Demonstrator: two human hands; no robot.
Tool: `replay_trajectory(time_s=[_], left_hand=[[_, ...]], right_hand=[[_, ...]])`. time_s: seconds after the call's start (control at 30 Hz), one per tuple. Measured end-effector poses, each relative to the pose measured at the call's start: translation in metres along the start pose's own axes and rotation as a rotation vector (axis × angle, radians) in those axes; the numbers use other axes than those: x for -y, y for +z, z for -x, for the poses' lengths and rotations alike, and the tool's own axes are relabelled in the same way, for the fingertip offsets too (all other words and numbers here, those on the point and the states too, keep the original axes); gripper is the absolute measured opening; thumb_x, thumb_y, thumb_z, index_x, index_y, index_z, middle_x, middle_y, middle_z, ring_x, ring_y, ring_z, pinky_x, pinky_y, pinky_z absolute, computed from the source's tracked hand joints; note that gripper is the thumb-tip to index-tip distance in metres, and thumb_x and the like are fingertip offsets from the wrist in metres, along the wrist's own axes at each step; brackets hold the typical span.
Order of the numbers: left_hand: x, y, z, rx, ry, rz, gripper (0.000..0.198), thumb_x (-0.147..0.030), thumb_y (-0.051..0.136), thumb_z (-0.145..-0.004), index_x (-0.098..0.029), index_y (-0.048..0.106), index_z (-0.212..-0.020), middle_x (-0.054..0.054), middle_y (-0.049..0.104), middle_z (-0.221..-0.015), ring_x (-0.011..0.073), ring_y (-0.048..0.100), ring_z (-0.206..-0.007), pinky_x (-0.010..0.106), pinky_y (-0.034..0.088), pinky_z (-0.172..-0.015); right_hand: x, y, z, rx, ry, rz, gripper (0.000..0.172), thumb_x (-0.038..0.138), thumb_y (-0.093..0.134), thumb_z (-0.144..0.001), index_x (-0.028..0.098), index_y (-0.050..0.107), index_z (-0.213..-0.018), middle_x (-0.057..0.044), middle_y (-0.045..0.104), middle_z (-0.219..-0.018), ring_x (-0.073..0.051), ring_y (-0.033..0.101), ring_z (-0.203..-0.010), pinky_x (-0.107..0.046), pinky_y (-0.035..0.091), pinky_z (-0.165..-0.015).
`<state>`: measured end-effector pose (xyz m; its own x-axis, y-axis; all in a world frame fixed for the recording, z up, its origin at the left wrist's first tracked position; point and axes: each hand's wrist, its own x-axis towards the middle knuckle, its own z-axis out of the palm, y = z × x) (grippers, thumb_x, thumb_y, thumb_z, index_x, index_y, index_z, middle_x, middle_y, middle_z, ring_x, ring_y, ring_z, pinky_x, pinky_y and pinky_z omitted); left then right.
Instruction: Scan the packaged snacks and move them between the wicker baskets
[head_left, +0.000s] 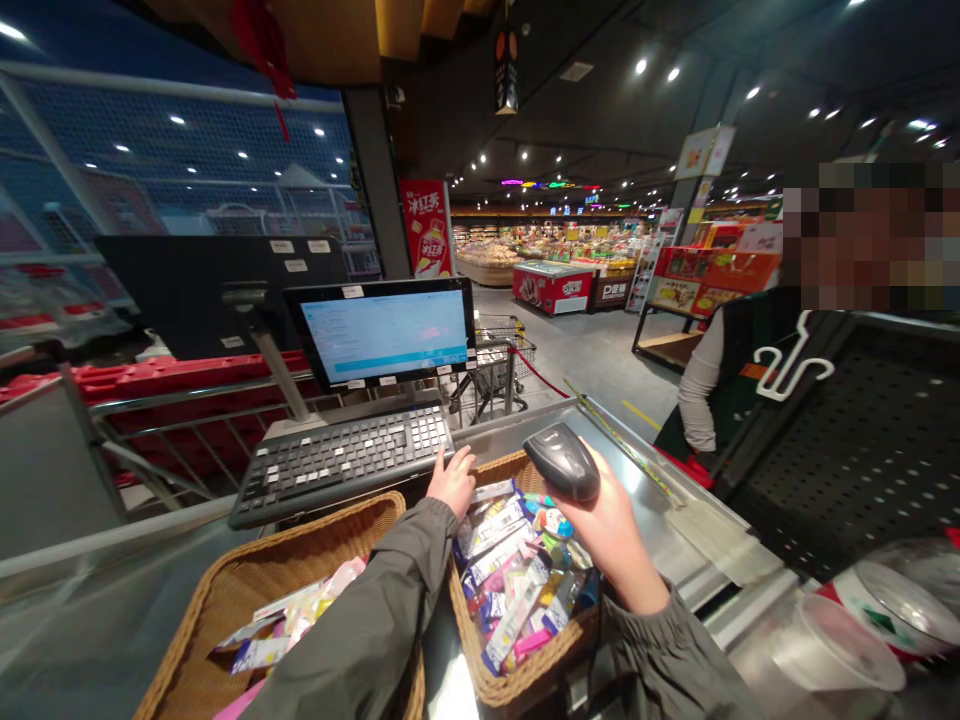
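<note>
My right hand [611, 530] grips a dark handheld barcode scanner [564, 462] and holds it above the far end of a wicker basket [517, 690]. Small packaged snacks in several colours [517, 560] fill this basket. My left hand [453, 483] is at the right end of a black keyboard [337, 460], near its number pad, fingers stretched out. Behind the keyboard a lit screen [386, 335] shows a mostly blue and white page. Under my left forearm lies a second wicker basket [217, 580] with fewer packets [300, 615], partly hidden by the sleeve.
Another dark monitor [217, 290] stands at the left. A metal counter [637, 470] extends to the right, beside a black perforated panel [847, 450] with a white hook [793, 365]. Another person's sleeve [701, 385] shows beyond it. Clear plastic tubs [840, 645] sit lower right. Shopping carts [495, 360] stand behind.
</note>
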<state>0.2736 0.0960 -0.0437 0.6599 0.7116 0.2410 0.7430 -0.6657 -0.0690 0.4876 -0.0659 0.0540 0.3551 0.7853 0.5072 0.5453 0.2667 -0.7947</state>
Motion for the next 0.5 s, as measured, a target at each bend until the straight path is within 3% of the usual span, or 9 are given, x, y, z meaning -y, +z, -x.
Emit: replay_trajectory(time_s=[0.13,0.3,0.5], left_hand=[[0.002,-0.015,0.005,-0.148,0.080,-0.029,0.030,-0.009,0.049,-0.093,-0.018,0.073,-0.078,0.011,0.067,-0.132,0.0285,0.048,-0.139,0.067,0.010,-0.123],[0.009,-0.035,0.007,-0.327,0.161,-0.087,0.028,-0.011,0.049,-0.095,-0.019,0.069,-0.078,0.009,0.068,-0.130,0.0273,0.049,-0.138,0.066,0.005,-0.123],[0.023,-0.074,0.013,-0.542,0.122,-0.086,0.021,-0.016,0.054,-0.094,-0.020,0.065,-0.077,0.008,0.070,-0.126,0.0273,0.052,-0.135,0.065,0.000,-0.123]], right_hand=[[0.007,0.001,0.002,0.024,-0.002,0.009,0.057,0.044,0.074,-0.076,0.018,0.065,-0.125,-0.018,0.060,-0.139,-0.036,0.054,-0.133,-0.058,0.039,-0.116],[0.015,0.004,0.004,0.061,-0.014,0.014,0.061,0.046,0.073,-0.077,0.017,0.062,-0.129,-0.018,0.058,-0.142,-0.035,0.051,-0.136,-0.057,0.037,-0.117],[0.021,0.013,0.009,0.047,-0.037,0.026,0.061,0.044,0.071,-0.079,0.015,0.060,-0.130,-0.018,0.058,-0.141,-0.035,0.053,-0.135,-0.057,0.039,-0.116]])
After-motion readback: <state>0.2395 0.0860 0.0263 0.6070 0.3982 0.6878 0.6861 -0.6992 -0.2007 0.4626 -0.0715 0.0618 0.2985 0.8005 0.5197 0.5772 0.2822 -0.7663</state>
